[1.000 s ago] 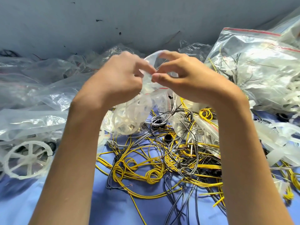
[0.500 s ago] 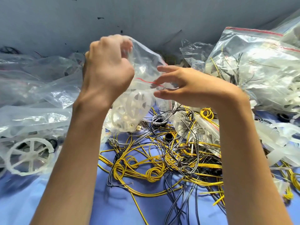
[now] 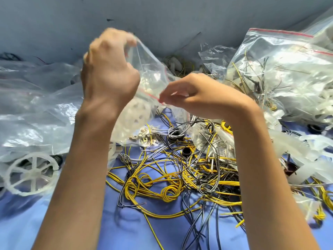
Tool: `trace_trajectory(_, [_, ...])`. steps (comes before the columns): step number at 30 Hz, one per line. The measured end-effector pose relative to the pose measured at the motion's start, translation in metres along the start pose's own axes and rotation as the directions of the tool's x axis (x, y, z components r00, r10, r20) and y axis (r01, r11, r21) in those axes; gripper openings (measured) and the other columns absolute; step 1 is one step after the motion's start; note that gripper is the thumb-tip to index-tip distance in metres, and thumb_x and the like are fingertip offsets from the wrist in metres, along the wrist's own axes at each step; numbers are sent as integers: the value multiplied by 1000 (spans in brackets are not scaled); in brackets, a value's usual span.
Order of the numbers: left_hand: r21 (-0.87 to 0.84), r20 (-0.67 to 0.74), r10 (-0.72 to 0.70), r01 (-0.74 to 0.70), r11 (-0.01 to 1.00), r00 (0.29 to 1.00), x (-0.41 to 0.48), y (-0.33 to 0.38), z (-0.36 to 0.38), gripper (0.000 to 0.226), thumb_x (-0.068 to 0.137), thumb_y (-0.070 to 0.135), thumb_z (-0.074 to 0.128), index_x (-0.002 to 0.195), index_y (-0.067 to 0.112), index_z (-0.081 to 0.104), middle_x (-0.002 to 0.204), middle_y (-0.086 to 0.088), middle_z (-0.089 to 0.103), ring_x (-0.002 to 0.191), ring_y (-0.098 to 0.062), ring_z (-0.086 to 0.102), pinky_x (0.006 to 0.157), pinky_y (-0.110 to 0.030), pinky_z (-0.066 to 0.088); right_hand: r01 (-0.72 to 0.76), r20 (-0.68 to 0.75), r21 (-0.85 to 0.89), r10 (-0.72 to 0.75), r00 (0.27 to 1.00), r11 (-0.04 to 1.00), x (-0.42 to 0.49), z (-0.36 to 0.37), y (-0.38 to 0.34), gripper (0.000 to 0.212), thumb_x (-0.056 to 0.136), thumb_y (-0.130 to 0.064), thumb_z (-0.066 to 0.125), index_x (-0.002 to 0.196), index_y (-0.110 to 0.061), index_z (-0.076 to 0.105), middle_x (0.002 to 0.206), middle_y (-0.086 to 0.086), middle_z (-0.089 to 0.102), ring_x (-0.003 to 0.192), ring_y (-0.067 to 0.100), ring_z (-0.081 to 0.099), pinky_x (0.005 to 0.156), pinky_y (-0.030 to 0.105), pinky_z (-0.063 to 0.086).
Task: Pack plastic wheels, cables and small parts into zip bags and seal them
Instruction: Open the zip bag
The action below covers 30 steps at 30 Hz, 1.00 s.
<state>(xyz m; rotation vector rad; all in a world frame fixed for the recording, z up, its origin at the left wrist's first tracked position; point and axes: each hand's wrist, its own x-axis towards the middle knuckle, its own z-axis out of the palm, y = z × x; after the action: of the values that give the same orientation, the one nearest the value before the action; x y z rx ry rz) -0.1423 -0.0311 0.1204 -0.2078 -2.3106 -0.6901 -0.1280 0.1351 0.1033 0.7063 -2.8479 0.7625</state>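
My left hand (image 3: 108, 73) holds up the top corner of a clear zip bag (image 3: 151, 76) with a red seal line. My right hand (image 3: 198, 96) pinches the bag's red-lined edge lower down, at its right side. Inside the bag sits a white plastic wheel (image 3: 134, 116) with small white parts under it. Below the hands lies a tangle of yellow and grey cables (image 3: 173, 179) on the blue surface. Another white spoked wheel (image 3: 30, 175) lies at the left.
A large filled zip bag (image 3: 281, 76) of white parts and wires stands at the right. Crumpled clear bags (image 3: 37, 109) pile up at the left. Small black rings (image 3: 186, 151) lie among the cables. A grey wall (image 3: 162, 18) closes off the back.
My left hand has lifted the bag's corner up and to the left. My right hand has slid down along the red seal edge, stretching the bag between the hands.
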Motion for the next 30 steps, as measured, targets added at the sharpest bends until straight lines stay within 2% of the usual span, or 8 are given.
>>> trace_trajectory(2, [50,121,-83,78,996,989,0,-6,2,52,74,0,42,111,27,66,115,-5,65,109,-32,57,96,-40,46,-14,-186,29,19,982,999,1,-1,2,21,89,-14,53,89,-19,73,85,1,72,64,2,57,62,15,42])
trace_trajectory(4, [79,152,-130,119,990,980,1,-9,2,51,75,2,43,113,27,66,117,-6,65,113,-33,55,100,-40,44,-45,-238,81,63,969,996,0,-4,5,19,83,-16,55,81,-17,73,78,4,70,69,11,61,66,24,47])
trace_trajectory(7, [84,156,-170,158,984,973,2,-12,1,50,77,6,44,117,27,64,120,-6,65,115,-33,54,102,-40,42,-152,44,-34,153,987,988,-2,-4,9,16,82,-24,58,82,-19,73,78,1,70,77,22,63,63,29,48])
trace_trajectory(10, [75,186,-176,165,983,967,3,-14,1,48,78,8,46,118,27,63,119,-4,65,115,-33,54,102,-40,42,-216,251,-204,264,931,955,1,12,15,17,85,-31,61,91,-20,73,86,0,70,83,19,62,67,26,47])
trace_trajectory(13, [58,221,-171,163,985,960,2,-14,1,45,79,11,48,118,28,63,117,-5,65,114,-33,53,101,-41,43,-235,304,-236,302,904,943,8,27,16,24,89,-32,57,103,-17,71,106,4,70,100,22,63,84,32,49])
trace_trajectory(22, [36,259,-167,163,986,951,3,-17,3,38,83,20,51,119,25,63,116,-4,66,113,-30,55,101,-39,43,-202,496,-330,351,794,922,17,56,27,30,94,-36,53,123,-31,59,126,-5,56,110,17,53,80,25,37])
trace_trajectory(26, [34,266,-163,159,987,950,3,-17,3,38,83,21,52,119,25,63,116,-6,65,112,-30,55,101,-40,43,-187,465,-314,323,824,931,19,58,31,34,88,-30,65,120,-32,57,105,-6,48,97,15,48,76,26,37])
trace_trajectory(30, [31,270,-155,152,988,950,3,-16,3,39,83,21,51,120,24,62,116,-6,65,112,-30,55,101,-40,43,-203,420,-237,288,861,950,18,55,35,38,81,-20,73,113,-33,57,115,-6,54,93,14,52,65,25,40])
